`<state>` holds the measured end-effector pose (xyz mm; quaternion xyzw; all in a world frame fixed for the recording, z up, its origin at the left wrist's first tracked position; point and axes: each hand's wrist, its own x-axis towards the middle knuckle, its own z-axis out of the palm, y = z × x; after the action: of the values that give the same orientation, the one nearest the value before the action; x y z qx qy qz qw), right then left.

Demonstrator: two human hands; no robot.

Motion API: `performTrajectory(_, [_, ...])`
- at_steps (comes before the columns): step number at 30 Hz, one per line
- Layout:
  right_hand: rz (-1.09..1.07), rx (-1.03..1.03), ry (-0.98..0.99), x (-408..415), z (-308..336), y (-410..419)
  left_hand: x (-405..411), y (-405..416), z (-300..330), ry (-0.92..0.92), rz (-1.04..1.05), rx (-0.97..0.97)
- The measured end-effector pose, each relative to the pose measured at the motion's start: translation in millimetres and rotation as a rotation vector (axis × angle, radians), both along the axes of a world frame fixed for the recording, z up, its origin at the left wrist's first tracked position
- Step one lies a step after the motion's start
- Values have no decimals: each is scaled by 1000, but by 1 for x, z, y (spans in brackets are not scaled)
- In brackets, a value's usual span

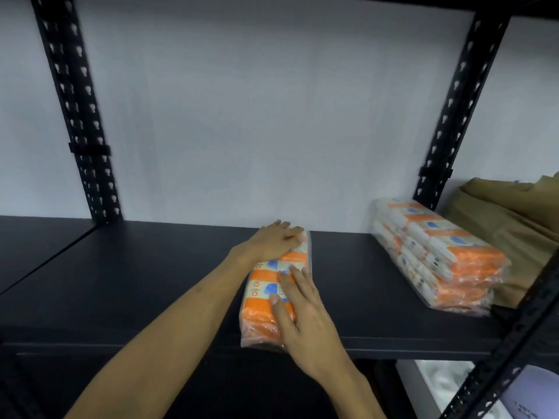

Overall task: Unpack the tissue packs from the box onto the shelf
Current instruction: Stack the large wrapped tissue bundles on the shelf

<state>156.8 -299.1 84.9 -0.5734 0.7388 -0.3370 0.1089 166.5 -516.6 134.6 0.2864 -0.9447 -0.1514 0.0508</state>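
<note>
On the black shelf (121, 282), backed by a pale wall, sit a brown box (514, 225) at the far right, a stack (435, 252) of wrapped packs beside it, and a single orange-and-white pack (266, 294) lying lengthwise near the middle, its near end right at the shelf's front edge. The left hand (276, 240) lies flat over the pack's far end, fingers nearly straight; the right hand (302, 316) presses the near end with spread, straight fingers. Neither grips it. The likely risk: the slick wrap slides under the palms, and a backward drag could tip the pack off the edge.
</note>
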Motion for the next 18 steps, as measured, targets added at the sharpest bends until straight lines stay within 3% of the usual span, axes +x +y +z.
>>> performTrajectory(3, [-1,-38,0,-3,-1,-1,-2,-1,-2,-11,28,-28])
performTrajectory(5, [2,-76,-30,-2,0,-2,0,0,-2,69,57,57])
performTrajectory(11, [-15,-148,-561,-17,6,13,36,8,0,785,417,693])
performTrajectory(14, [-40,-160,-706,-22,5,17,60,31,-10,848,386,947])
performTrajectory(18, [-91,-288,-579,-8,-1,21,60,77,-19,889,339,1078])
